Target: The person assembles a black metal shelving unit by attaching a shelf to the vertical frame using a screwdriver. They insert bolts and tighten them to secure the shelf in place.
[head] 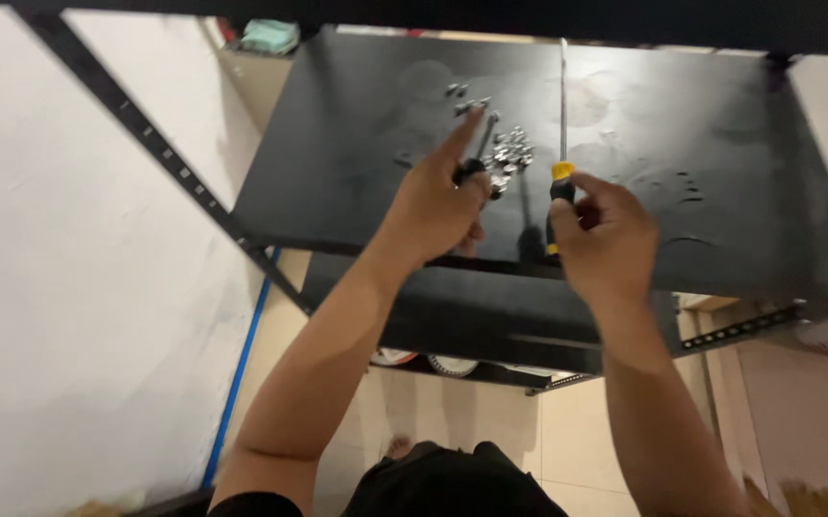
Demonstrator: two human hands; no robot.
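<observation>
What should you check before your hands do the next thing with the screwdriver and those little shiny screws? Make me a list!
1. Right hand grips the yellow-and-black screwdriver firmly: ok, fingers wrap its handle.
2. Screwdriver tip seated on something: cannot tell, the shaft runs up to the frame edge.
3. Left hand has a screw: cannot tell; its fingertip points at the pile of screws, and it seems to hold a dark-handled tool.
4. Screws stay together on the black shelf: ok, clustered, a few loose ones nearby.
5. Hands clear of each other: ok, apart.
</observation>
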